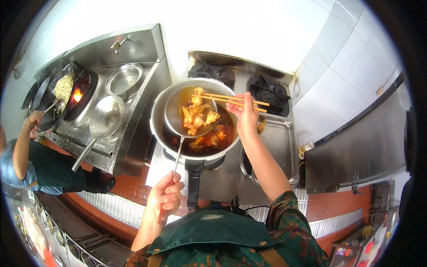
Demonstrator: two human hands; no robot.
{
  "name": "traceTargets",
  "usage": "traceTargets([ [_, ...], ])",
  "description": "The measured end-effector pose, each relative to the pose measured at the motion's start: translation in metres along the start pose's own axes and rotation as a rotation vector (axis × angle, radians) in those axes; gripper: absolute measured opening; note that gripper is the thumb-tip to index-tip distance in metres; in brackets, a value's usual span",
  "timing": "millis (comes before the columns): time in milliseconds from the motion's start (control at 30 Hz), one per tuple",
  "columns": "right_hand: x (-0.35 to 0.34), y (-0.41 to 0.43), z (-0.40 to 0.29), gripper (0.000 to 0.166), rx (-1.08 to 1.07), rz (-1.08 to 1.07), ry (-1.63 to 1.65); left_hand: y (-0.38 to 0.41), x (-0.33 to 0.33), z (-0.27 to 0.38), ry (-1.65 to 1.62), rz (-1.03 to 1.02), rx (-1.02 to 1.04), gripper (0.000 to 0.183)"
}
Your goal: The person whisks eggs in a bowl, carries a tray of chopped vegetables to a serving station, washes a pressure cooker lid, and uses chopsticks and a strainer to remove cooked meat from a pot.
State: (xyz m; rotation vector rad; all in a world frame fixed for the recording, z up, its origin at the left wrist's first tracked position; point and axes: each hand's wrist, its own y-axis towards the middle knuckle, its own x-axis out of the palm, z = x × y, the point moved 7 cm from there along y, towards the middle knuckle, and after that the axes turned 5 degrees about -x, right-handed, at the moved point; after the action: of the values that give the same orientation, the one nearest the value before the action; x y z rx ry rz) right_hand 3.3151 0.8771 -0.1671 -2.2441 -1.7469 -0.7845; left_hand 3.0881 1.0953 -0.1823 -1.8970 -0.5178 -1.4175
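Observation:
My left hand (167, 197) grips the metal handle of a round strainer (173, 123). Several browned meat pieces (196, 115), which look like chicken, lie in the strainer, held over a large metal pot (155, 133). Dark reddish-brown liquid (213, 147) with more pieces fills part of the pot. With my right hand (247, 115) I hold a pair of wooden chopsticks (233, 100), their tips at a piece near the strainer's upper edge. A black pot handle (193, 183) points towards me.
Right of the pot is a rectangular steel tray (273, 150) with a piece partly hidden by my arm. Behind are gas burners (268, 95). At left, a co-worker (26, 163) tilts a wok of noodles (64, 88) beside a flaming burner (77, 95); a perforated ladle (106, 116) lies nearer.

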Motion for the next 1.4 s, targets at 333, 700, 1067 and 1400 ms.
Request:
traceTargets([
  [333, -0.052, -0.008, -0.047, 0.035, -0.022, 0.122, 0.251, 0.008, 0.003, 0.009, -0.044, -0.089, -0.039, 0.027],
  [700, -0.236, -0.042, -0.105, 0.033, -0.045, 0.405, -0.009, 0.017, 0.001, 0.008, -0.052, -0.100, -0.010, 0.029],
  [1067, -0.069, -0.012, -0.025, 0.034, 0.152, 0.047, 0.183, 0.020, 0.002, -0.003, -0.009, -0.018, 0.056, 0.025],
  [1400, -0.156, 0.011, -0.092, 0.037, -0.042, 0.235, 0.068, 0.008, -0.001, 0.002, 0.026, -0.040, 0.129, 0.028],
])
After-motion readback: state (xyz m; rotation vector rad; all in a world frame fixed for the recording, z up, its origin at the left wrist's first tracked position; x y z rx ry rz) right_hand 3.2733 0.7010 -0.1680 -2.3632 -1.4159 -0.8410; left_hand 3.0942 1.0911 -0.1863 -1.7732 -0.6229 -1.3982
